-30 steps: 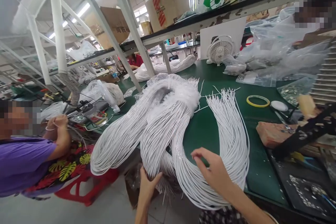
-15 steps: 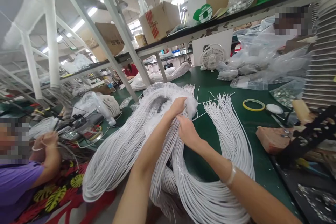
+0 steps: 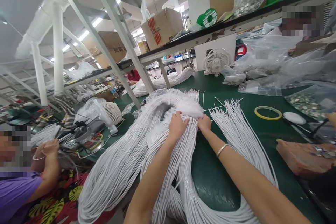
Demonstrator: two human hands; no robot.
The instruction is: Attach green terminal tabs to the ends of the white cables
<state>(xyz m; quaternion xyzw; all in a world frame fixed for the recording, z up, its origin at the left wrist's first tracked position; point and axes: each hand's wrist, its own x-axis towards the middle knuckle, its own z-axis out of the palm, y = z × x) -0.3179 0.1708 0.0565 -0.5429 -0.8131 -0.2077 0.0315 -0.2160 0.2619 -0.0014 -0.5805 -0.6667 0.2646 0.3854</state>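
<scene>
A thick bundle of white wires (image 3: 183, 143) lies over the green workbench, its far end inside a clear plastic bag (image 3: 190, 106). My left hand (image 3: 178, 125) is on the near left of the bag's edge, fingers curled and thumb toward the wires. On the opposite side, my right hand (image 3: 204, 123) grips the bag's edge against the bundle, its fingertips partly hidden. A large looped coil of white wires (image 3: 118, 161) hangs to the left over the bench edge. Right of my right hand, another bundle of white wires (image 3: 244, 133) lies with its cut ends fanned out.
On the green bench (image 3: 215, 168) are a yellow tape roll (image 3: 267, 113), a white disc (image 3: 294, 118), a brick (image 3: 301, 155) and plastic bags of small parts (image 3: 307, 99). A white fan (image 3: 217, 61) stands behind. Shelf posts (image 3: 128, 38) rise ahead. A co-worker in purple (image 3: 18, 189) sits at left.
My hands have come apart from close together above the bundle to either side of it. The right hand moved right and farther away; the left came lower. The view shifted slightly.
</scene>
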